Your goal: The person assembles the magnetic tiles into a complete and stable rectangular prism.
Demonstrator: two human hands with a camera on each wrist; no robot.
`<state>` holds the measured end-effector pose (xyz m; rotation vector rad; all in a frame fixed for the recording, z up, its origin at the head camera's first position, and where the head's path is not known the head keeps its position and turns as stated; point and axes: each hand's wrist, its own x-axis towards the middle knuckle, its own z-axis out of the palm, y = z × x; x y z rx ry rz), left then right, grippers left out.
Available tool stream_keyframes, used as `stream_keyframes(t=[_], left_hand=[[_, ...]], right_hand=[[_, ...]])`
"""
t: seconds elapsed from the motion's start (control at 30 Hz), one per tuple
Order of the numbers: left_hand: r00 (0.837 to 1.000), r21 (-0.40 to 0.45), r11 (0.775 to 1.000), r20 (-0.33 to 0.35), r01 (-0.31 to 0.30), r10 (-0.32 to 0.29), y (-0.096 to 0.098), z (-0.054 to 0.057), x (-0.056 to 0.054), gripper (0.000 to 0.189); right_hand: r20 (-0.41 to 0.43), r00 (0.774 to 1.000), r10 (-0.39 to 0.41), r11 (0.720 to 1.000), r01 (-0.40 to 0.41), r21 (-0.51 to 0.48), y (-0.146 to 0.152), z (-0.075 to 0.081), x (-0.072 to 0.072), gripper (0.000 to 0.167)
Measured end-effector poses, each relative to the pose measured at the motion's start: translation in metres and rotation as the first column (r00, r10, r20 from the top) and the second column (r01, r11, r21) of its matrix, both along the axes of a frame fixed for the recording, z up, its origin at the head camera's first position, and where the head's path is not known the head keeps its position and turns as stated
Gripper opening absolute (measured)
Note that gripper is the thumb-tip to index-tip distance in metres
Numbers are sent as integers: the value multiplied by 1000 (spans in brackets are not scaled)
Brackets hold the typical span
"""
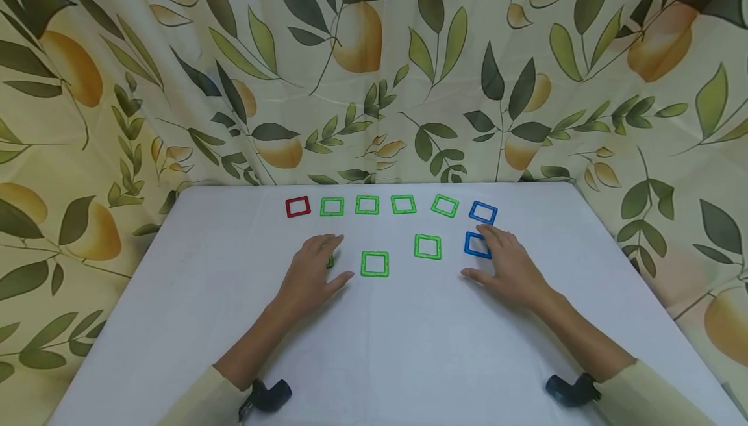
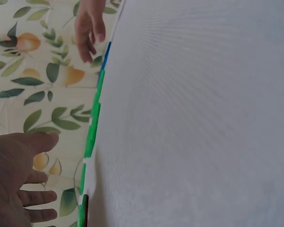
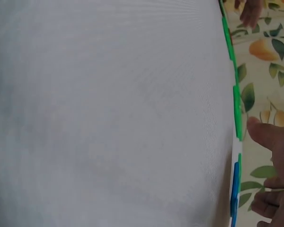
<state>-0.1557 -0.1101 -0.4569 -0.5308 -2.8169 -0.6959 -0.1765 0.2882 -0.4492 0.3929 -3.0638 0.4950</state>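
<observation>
Both hands are held over two rows of small open square frames, and neither grips anything. My left hand (image 1: 308,275) spreads its fingers over a green frame (image 1: 330,261) that it mostly hides. Beside that hand lies another green frame (image 1: 374,263), with a third green frame (image 1: 428,247) farther right. My right hand (image 1: 517,271) partly covers a blue frame (image 1: 474,245) in the front row; its fingertips reach toward the blue frame (image 1: 484,212) behind. In the wrist views, the left hand (image 2: 14,175) and right hand (image 3: 279,161) have extended or loosely bent fingers.
A back row runs along the table's far edge: a red frame (image 1: 298,206) at the left, several green frames (image 1: 367,204), then the blue one. The table (image 1: 374,361) has a white cover. Behind it hangs a leaf-and-fruit patterned cloth (image 1: 374,114).
</observation>
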Motion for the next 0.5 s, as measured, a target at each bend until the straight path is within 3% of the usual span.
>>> stream_keyframes(t=[0.5], left_hand=[[999, -47, 998, -11, 42, -43, 18, -6, -9, 73]], right_hand=[[-1, 997, 81, 996, -81, -43, -18, -1, -7, 93]])
